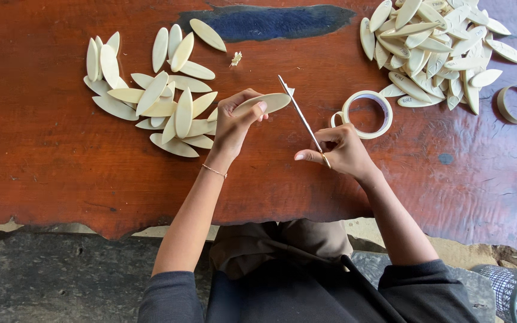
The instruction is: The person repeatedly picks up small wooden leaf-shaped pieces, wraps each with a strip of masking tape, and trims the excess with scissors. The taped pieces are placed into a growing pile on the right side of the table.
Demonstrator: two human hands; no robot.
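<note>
The oval wooden piece [262,103] is held flat in my left hand [234,122], above the middle of the red surface [49,155], thumb on top and fingers beneath, so that grip is closed on it. My right hand [343,151] is closed around the near end of a thin metal blade [302,118], whose tip points far and left, toward the right end of the piece; I cannot tell whether tip and edge touch.

To do this step well, I judge the following applies:
- Keep the piece level and pinched near its left end, leaving the right edge free.
- Guide the blade away from the left thumb.
- Use light, short strokes.

A pile of similar pieces [157,101] lies to the left, a second pile [438,48] far right, and a roll of tape [366,113] sits just beyond the right hand.
</note>
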